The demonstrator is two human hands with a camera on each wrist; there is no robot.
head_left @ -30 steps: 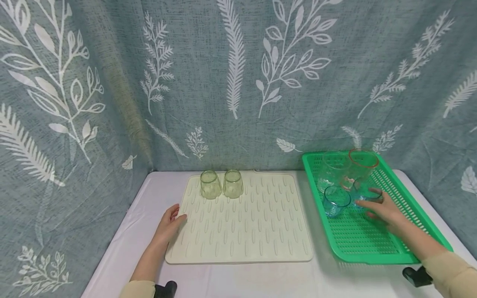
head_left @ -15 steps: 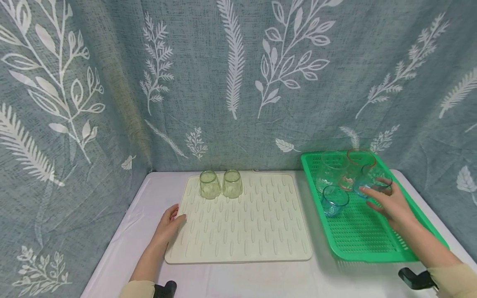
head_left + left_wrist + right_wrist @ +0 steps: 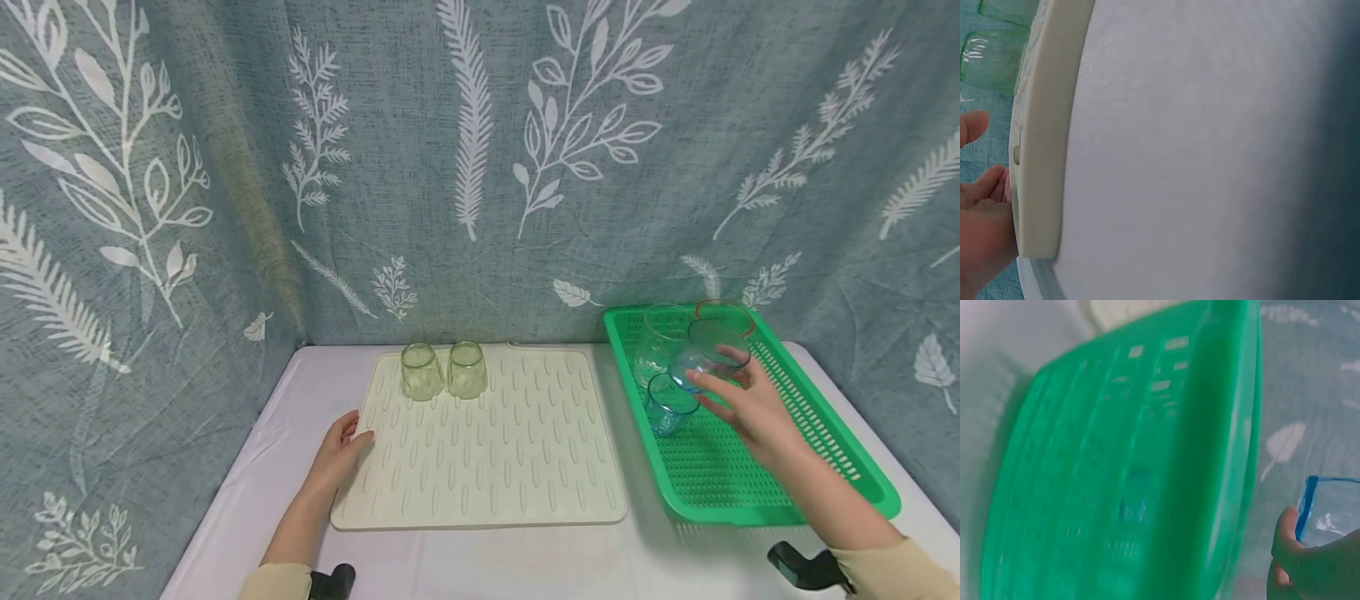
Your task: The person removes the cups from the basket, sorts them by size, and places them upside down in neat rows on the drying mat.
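A blue-tinted clear glass tumbler (image 3: 701, 354) has shifted left, gripped tilted by the right hand (image 3: 757, 412); the left hand (image 3: 339, 454), loosely relaxed, rests at the left edge of the cream ridged mat (image 3: 495, 467).

The left hand (image 3: 985, 234) is beside the cream mat (image 3: 1049, 131) on the white table (image 3: 1179, 150), and two green glasses (image 3: 994, 61) stand on this mat.

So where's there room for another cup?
Mostly on the cream mat, right of and in front of the two green glasses. The near left of the green basket is bare too. Crowded: the basket's far left, with three glasses plus the right hand holding a blue glass.
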